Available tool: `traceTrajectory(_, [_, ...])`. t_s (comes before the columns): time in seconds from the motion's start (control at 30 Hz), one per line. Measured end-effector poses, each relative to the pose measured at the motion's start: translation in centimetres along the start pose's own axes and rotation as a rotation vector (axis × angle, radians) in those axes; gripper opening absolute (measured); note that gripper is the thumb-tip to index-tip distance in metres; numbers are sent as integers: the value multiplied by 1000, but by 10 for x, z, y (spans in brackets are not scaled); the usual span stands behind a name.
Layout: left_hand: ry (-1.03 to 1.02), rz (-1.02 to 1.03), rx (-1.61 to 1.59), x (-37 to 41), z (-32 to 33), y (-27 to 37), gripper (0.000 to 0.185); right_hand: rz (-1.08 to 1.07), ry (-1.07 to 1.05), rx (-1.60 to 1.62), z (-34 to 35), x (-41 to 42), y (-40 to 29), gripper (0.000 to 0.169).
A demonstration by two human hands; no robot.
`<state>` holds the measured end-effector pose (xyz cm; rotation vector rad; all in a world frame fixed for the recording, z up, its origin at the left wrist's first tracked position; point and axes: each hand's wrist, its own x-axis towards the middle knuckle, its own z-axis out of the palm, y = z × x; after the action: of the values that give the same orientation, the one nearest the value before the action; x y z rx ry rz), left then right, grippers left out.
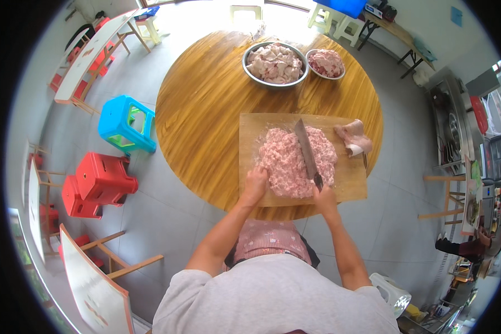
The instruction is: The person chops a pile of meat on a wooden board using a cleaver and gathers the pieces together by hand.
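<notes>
My right hand (pixel 325 199) grips the dark handle of a cleaver (pixel 306 150). Its long blade lies across a wide mound of minced meat (pixel 284 163), pointing away from me. At the mound's near left side is my left hand (pixel 256 182), its fingers against the meat's edge; how far they are closed is hard to make out. Beneath the meat is a wooden cutting board (pixel 350 188), set at the near edge of a round wooden table (pixel 200 112). A piece of meat with skin (pixel 354 135) rests on the board's far right corner.
Toward the table's far side stand a large metal bowl (pixel 250 77) heaped with pale meat pieces and a smaller bowl (pixel 338 78) of meat. Left of the table are a blue stool (pixel 119 121) and red stools (pixel 102 177). Another person (pixel 471 246) is at the far right.
</notes>
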<state>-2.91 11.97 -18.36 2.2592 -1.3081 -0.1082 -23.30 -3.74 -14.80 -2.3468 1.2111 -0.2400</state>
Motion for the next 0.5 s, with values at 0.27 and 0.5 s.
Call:
traceTrajectory(0.27, [6, -57, 6, -8, -1, -1, 18, 62, 117, 211, -37, -15, -34, 36])
traceTrajectory(0.5, [26, -60, -31, -10, -3, -6, 17, 92, 56, 289, -72, 3, -44, 35])
